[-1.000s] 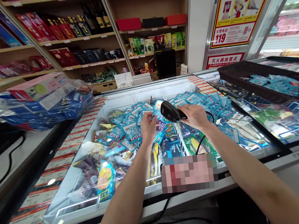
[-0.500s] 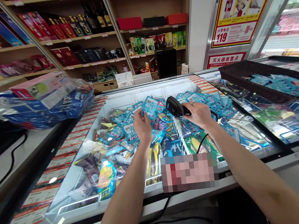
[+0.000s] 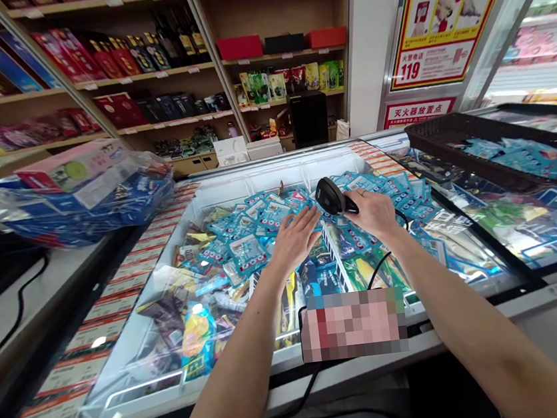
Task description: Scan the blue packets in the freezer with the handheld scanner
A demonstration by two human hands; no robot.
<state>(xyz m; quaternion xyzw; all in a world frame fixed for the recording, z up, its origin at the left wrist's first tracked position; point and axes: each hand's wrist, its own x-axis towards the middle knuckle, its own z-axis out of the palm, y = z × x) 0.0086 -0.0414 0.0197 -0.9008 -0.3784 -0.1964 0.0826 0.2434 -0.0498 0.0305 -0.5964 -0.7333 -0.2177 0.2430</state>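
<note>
My right hand (image 3: 373, 213) is wrapped round the handle of a black barcode scanner (image 3: 330, 196), whose head points left. From the scanner a dark cable runs down toward the front edge. My left hand (image 3: 297, 235) lies nearly flat with its fingers stretched out to the right, just left of the scanner and over the packets; whether it touches them I cannot tell. Around both hands lie many blue ice-pop packets (image 3: 246, 253), spread over the glass top of a chest freezer (image 3: 127, 380). Other colourful frozen packs show through the glass.
To the left stands a plastic-wrapped stack of blue boxes (image 3: 81, 204) with a pink box (image 3: 70, 167) on top. At right, a dark brown basket (image 3: 447, 163) holds more blue packets. A blurred rectangle (image 3: 355, 324) covers something at the front edge. Stocked shelves stand behind.
My left hand has moved right and opened flat; before, its fingers were curled at a packet. That packet has left its fingers. The scanner has shifted slightly right.
</note>
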